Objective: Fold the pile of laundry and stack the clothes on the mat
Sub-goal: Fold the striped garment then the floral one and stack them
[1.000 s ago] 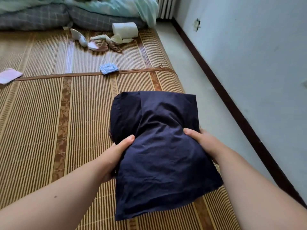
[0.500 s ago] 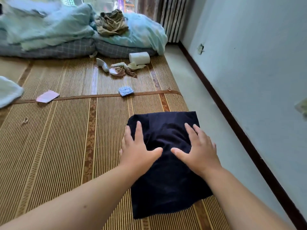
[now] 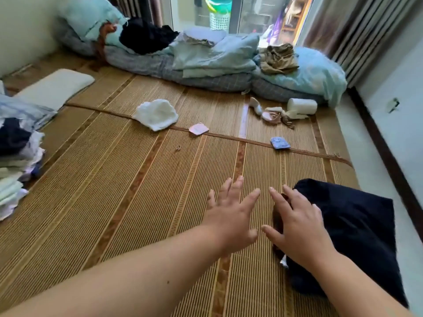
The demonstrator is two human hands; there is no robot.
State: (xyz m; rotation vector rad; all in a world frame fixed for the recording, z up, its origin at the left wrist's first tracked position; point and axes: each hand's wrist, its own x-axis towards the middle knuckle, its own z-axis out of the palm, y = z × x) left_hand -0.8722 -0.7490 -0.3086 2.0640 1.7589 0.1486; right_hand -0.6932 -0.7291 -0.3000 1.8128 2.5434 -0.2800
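A folded dark navy garment (image 3: 352, 229) lies on the woven straw mat (image 3: 128, 191) at the lower right, near the mat's right edge. My right hand (image 3: 297, 227) is spread with straight fingers over the garment's left edge, holding nothing. My left hand (image 3: 231, 213) hovers open over bare mat just left of the garment, fingers straight. A pile of mixed clothes (image 3: 16, 165), white, pale green and dark blue, sits at the far left edge. A crumpled white cloth (image 3: 156, 114) lies mid-mat.
Rolled bedding (image 3: 206, 65) with dark and khaki clothes on it lines the far end. A paper roll (image 3: 302, 106), scraps (image 3: 274, 114), a pink packet (image 3: 198, 129) and a blue packet (image 3: 279, 143) lie on the mat. A white pillow (image 3: 55, 86) is at left; a wall runs along the right.
Both hands let go of the navy garment, pressed it flat on the mat, then slid left off it. The view has swung left, bringing the clothes pile into sight.
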